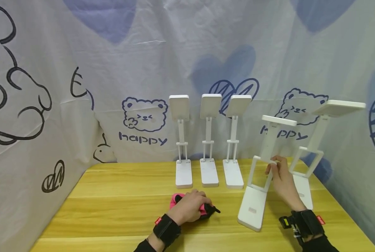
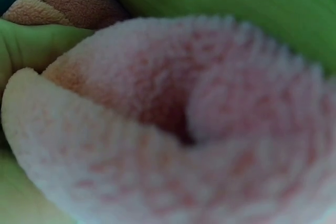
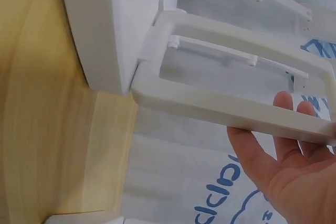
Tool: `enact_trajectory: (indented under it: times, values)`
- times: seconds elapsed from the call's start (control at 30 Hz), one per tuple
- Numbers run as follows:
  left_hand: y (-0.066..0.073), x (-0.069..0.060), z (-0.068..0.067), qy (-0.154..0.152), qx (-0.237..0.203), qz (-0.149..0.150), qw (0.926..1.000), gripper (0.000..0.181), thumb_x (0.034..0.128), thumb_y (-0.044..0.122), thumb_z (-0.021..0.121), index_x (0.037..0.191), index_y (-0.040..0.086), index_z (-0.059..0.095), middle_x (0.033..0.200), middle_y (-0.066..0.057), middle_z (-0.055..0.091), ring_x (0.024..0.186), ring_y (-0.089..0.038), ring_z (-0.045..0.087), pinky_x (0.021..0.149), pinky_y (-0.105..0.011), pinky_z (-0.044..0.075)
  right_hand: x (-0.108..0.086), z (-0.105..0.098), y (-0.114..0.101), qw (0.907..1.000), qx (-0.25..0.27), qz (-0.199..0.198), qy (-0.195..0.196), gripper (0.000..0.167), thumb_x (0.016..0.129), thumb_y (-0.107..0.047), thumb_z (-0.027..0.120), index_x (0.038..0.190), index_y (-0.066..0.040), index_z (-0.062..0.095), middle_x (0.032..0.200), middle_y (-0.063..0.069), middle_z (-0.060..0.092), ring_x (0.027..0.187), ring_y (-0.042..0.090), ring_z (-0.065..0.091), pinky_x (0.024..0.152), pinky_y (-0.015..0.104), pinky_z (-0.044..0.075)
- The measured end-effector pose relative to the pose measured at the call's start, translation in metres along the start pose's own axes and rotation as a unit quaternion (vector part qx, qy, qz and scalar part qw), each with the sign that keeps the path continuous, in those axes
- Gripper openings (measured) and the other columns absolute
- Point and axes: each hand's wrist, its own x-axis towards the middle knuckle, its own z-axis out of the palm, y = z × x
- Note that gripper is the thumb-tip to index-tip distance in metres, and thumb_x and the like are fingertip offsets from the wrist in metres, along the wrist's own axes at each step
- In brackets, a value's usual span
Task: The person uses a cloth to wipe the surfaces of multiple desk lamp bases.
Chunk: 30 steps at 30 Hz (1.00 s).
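My left hand (image 1: 190, 206) holds a bunched pink fuzzy cloth (image 1: 174, 199) with black edging down on the table. In the left wrist view the folded cloth (image 2: 252, 98) fills most of the picture, blurred and close. With my right hand (image 1: 283, 180) I grip the side bar of the rectangular frame on a white folding phone stand (image 1: 253, 208), which stands on the table at right. In the right wrist view, fingers (image 3: 284, 99) and thumb lie around the frame bar (image 3: 231, 111). The stand's top plate is tilted nearly flat.
Three similar white stands (image 1: 183, 175) (image 1: 209, 173) (image 1: 233, 175) form a row at the back of the wooden table (image 1: 118, 210). Another stand (image 1: 304, 190) is at the right, just beyond my right hand. A printed white curtain (image 1: 143, 70) hangs behind and at the sides.
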Motion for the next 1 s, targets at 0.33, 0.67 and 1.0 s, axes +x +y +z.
enact_trajectory:
  times: [0.33,0.67,1.0]
  values:
    - [0.009,0.01,0.001,0.009,-0.018,0.01,0.9997,0.044,0.0826,0.001,0.069,0.118,0.028,0.07,0.107,0.005,0.066,0.098,-0.014,0.058,0.087,-0.03,0.049,-0.001,-0.001,-0.002,0.9996,-0.021,-0.015,-0.014,0.032,0.107,-0.013,0.031,0.131,0.004,0.044,0.087,0.008,0.061,0.073,0.016,0.057,0.065,0.016,0.041]
    - [0.02,0.028,0.008,0.042,-0.027,0.016,0.9986,0.053,0.083,-0.001,0.064,0.128,0.025,0.064,0.119,0.0,0.063,0.112,-0.017,0.058,0.098,-0.033,0.048,-0.004,0.0,-0.005,0.9996,-0.017,-0.012,-0.022,0.033,0.107,-0.014,0.031,0.132,0.002,0.046,0.091,0.01,0.064,0.079,0.02,0.06,0.066,0.017,0.045]
    - [0.041,0.059,0.01,0.069,-0.017,0.008,0.9974,0.059,0.0815,-0.002,0.061,0.135,0.023,0.059,0.116,0.0,0.065,0.105,-0.014,0.061,0.093,-0.029,0.05,-0.005,-0.001,-0.003,0.9995,-0.024,-0.016,-0.012,0.031,0.107,-0.013,0.032,0.131,-0.001,0.048,0.091,0.009,0.066,0.076,0.016,0.06,0.065,0.018,0.046]
